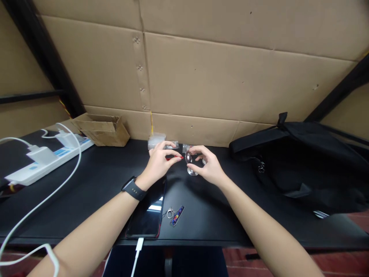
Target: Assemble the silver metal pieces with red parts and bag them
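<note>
My left hand [158,162] pinches a small, thin red item [178,157] between thumb and fingers; its exact kind is too small to make out. A shiny round metal disc [188,157] stands on edge between the thumb and fingers of my right hand [210,165]. Just below the disc, a second shiny round piece [192,172] rests on the black table, close to my right thumb. The red item's tip points at the disc, with a small gap between them. Behind my hands lie clear plastic bags [157,139].
A black phone [147,215] with a white cable [137,254] and a keychain [177,215] lie in front. Leftward are a white power strip [43,161] and an open cardboard box [100,132]. A black bag [311,161] occupies the right. Cardboard panels [230,77] close off the back.
</note>
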Action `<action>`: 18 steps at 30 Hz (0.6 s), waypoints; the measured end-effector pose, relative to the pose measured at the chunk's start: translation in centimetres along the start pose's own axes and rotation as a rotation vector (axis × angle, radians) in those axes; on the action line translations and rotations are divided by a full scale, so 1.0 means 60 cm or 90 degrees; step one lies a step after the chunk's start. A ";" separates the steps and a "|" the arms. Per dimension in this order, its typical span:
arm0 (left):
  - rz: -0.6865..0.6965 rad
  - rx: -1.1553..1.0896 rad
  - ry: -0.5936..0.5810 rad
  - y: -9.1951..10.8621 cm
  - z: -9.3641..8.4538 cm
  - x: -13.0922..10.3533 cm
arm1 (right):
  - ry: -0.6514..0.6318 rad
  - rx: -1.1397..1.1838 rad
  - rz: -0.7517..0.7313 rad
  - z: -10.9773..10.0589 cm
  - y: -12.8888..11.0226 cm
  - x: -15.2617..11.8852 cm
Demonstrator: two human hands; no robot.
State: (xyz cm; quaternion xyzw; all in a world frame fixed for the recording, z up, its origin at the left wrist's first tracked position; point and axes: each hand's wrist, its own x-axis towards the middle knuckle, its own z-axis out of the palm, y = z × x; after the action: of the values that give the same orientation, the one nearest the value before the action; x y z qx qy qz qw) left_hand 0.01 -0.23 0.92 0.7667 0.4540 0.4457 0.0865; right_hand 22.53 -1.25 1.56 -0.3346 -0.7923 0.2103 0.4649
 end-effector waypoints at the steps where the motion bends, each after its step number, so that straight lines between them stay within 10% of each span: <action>1: 0.008 -0.018 0.002 0.002 0.001 -0.001 | 0.007 0.014 -0.003 0.006 -0.004 -0.002; 18: 0.010 -0.024 0.017 0.022 0.004 -0.010 | 0.018 0.069 0.011 0.028 -0.013 -0.009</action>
State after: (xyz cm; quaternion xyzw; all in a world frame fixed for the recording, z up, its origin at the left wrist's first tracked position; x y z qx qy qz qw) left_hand 0.88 -1.38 1.12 0.7622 0.4408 0.4651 0.0914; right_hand 21.00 -2.21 0.96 -0.3185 -0.7702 0.2522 0.4918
